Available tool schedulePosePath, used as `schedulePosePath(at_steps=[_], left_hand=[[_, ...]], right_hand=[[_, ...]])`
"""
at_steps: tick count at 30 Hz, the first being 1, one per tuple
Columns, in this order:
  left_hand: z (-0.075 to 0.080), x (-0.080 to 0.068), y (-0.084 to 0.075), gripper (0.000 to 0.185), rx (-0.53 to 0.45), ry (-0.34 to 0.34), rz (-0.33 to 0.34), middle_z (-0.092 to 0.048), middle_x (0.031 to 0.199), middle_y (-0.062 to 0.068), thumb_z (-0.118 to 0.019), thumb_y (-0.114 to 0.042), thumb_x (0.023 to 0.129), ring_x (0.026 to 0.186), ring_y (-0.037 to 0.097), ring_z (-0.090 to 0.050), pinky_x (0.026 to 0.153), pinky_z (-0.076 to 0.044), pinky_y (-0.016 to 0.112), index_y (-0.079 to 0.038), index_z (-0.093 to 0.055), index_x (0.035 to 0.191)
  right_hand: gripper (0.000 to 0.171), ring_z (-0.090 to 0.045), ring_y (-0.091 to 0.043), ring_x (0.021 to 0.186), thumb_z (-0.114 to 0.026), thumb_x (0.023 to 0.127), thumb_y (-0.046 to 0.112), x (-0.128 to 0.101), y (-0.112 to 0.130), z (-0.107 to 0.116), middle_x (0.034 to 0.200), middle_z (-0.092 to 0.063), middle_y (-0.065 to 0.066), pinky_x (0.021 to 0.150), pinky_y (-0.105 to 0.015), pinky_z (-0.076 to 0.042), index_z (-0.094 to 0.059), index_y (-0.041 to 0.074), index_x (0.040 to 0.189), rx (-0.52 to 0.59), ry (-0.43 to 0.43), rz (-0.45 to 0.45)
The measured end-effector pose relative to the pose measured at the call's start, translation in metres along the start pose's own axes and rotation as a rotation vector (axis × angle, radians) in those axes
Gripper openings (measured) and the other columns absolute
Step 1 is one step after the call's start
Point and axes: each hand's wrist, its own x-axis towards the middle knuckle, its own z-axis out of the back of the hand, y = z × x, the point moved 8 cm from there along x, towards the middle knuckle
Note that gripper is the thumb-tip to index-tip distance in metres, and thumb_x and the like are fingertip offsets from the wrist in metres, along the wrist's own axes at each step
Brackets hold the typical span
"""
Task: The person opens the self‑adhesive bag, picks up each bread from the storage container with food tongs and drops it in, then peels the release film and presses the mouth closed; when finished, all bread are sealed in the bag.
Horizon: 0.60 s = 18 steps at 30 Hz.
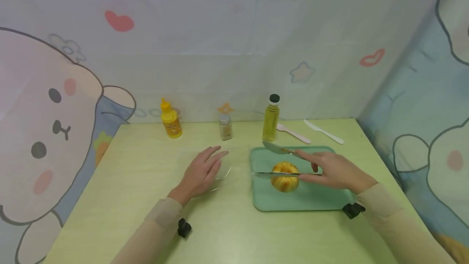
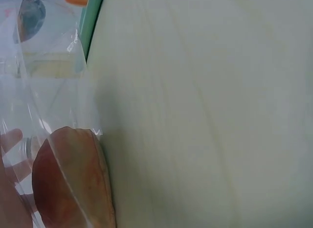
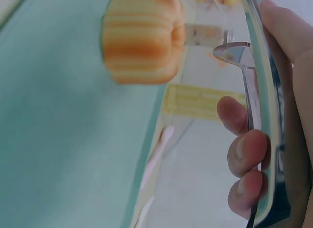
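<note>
Two hands are at work over the pale green surface [image 1: 234,231]. Your right hand [image 1: 335,170] grasps metal tongs [image 1: 282,162], fingers curled round the arms, with the tips spread on either side of the bun [image 1: 285,176]; one arm runs across the bun's top, the other lies farther back. The bun, striped orange and yellow, sits on the teal tray [image 1: 311,199], right of centre. Your left hand [image 1: 201,172] lies released, fingers straight, resting on a clear plastic container [image 1: 223,172] just left of the tray; the left wrist view shows the fingers through the plastic. Along the far edge stand a yellow squeeze bottle [image 1: 170,119], a small jar [image 1: 225,126] and an oil bottle [image 1: 271,118]. A white spoon [image 1: 293,133] and a white knife [image 1: 323,132] lie to the right of them.
</note>
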Motion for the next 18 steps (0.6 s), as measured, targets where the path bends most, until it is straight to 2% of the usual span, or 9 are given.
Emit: schedulePosePath(at_steps=[5,12,18], left_hand=[[-0.002,-0.002,0.002,0.039,0.009,0.002,-0.005,-0.058,0.151,0.016,-0.048,-0.020,0.111,0.143,0.038,-0.051,0.117,-0.041,0.058,-0.019,-0.063,0.147],[-0.002,-0.004,0.005,0.039,0.003,0.010,0.006,-0.058,0.152,0.015,-0.049,-0.022,0.111,0.143,0.038,-0.051,0.119,-0.039,0.057,-0.019,-0.063,0.147],[0.000,-0.005,0.005,0.038,0.005,0.004,-0.007,-0.058,0.151,0.015,-0.050,-0.021,0.110,0.141,0.037,-0.052,0.118,-0.040,0.056,-0.018,-0.064,0.146]], right_hand=[[0.071,-0.035,0.001,0.061,-0.069,0.098,0.055,-0.018,-0.016,-0.004,0.076,-0.046,0.019,0.058,-0.022,-0.035,-0.051,0.021,0.157,0.010,0.014,-0.029],[0.071,-0.033,0.005,0.058,-0.071,0.099,0.052,-0.043,-0.033,-0.013,0.074,-0.046,0.022,0.057,-0.020,-0.036,-0.054,0.011,0.154,0.061,0.036,-0.045],[0.070,-0.034,0.005,0.057,-0.072,0.098,0.050,-0.059,-0.043,-0.018,0.072,-0.046,0.023,0.056,-0.020,-0.036,-0.055,0.010,0.153,0.083,0.026,-0.074]])
